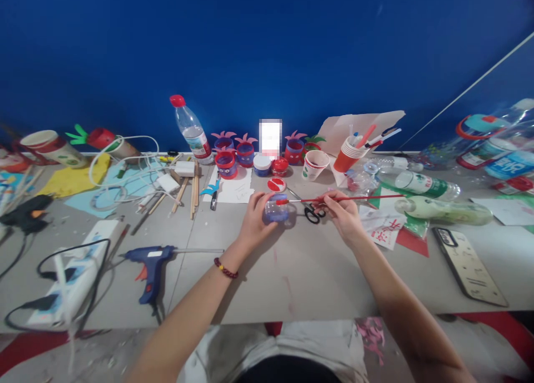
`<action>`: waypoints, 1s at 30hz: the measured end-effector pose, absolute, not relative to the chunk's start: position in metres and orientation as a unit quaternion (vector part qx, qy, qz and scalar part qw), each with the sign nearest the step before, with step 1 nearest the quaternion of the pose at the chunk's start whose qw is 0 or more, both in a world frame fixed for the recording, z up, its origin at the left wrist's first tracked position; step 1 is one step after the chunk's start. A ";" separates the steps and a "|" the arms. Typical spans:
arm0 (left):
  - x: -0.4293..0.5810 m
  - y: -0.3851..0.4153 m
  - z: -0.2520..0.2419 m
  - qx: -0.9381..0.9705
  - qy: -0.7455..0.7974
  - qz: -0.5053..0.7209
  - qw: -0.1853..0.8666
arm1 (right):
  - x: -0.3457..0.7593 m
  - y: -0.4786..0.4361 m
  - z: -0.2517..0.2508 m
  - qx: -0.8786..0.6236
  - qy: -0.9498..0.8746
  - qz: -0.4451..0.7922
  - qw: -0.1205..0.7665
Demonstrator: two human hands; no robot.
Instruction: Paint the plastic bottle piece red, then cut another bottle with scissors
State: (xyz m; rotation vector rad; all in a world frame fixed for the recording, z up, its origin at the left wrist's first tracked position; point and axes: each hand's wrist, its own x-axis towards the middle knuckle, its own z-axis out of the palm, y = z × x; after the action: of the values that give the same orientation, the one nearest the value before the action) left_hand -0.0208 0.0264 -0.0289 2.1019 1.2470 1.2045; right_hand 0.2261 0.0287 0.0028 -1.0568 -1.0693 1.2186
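Observation:
My left hand point(253, 219) is wrapped around a small clear plastic bottle piece point(276, 212) with a bluish tint, held above the table. A patch of red paint shows on its upper side. My right hand point(340, 213) pinches a thin paintbrush point(371, 197) with a red handle, its tip touching the bottle piece at the red patch. Just behind my hands lie a red-and-white lid point(276, 184) and an open jar of red paint point(280, 165). Black-handled scissors point(314, 213) rest on the table between my hands.
A blue hot glue gun point(152, 266) and a power strip point(83, 272) lie on the left. Painted cups point(226, 164) stand near the blue wall, beside a paper cup point(316, 165). At right are plastic bottles point(425, 183) and a phone point(469, 266).

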 end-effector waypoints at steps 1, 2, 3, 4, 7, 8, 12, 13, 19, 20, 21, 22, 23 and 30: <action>-0.021 0.026 -0.029 0.755 0.447 0.435 0.205 | 0.227 0.029 0.003 -0.451 -0.452 0.518 0.569; -0.021 0.026 -0.030 0.755 0.446 0.436 0.202 | 0.227 0.029 0.003 -0.453 -0.451 0.517 0.569; -0.021 0.027 -0.030 0.755 0.446 0.437 0.199 | 0.228 0.030 0.003 -0.456 -0.452 0.514 0.569; -0.021 0.027 -0.030 0.755 0.447 0.437 0.197 | 0.229 0.030 0.003 -0.460 -0.453 0.509 0.569; -0.022 0.028 -0.028 0.749 0.449 0.441 0.205 | 0.232 0.031 0.003 -0.465 -0.448 0.492 0.583; -0.022 0.028 -0.028 0.746 0.447 0.448 0.208 | 0.232 0.031 0.003 -0.462 -0.443 0.488 0.594; -0.022 0.029 -0.028 0.744 0.436 0.463 0.204 | 0.230 0.029 0.003 -0.445 -0.441 0.475 0.618; -0.022 0.029 -0.028 0.745 0.438 0.460 0.203 | 0.229 0.027 0.003 -0.445 -0.448 0.474 0.613; -0.022 0.027 -0.030 0.759 0.439 0.443 0.189 | 0.223 0.022 0.002 -0.440 -0.486 0.495 0.570; -0.022 0.026 -0.030 0.762 0.438 0.439 0.185 | 0.223 0.022 0.002 -0.439 -0.489 0.497 0.567; -0.022 0.026 -0.030 0.766 0.438 0.434 0.180 | 0.222 0.022 0.001 -0.438 -0.491 0.499 0.564; -0.022 0.026 -0.030 0.770 0.437 0.429 0.176 | 0.222 0.022 0.000 -0.438 -0.492 0.500 0.562; -0.021 0.026 -0.031 0.774 0.436 0.425 0.173 | 0.222 0.022 0.000 -0.438 -0.493 0.501 0.560; -0.021 0.027 -0.034 0.780 0.443 0.410 0.163 | 0.221 0.023 0.002 -0.449 -0.498 0.500 0.548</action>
State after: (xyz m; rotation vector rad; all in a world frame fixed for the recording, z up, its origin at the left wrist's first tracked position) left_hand -0.0208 0.0269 -0.0342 2.2253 1.2640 1.1701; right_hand 0.2214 0.0231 0.0016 -1.0636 -1.1802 1.1833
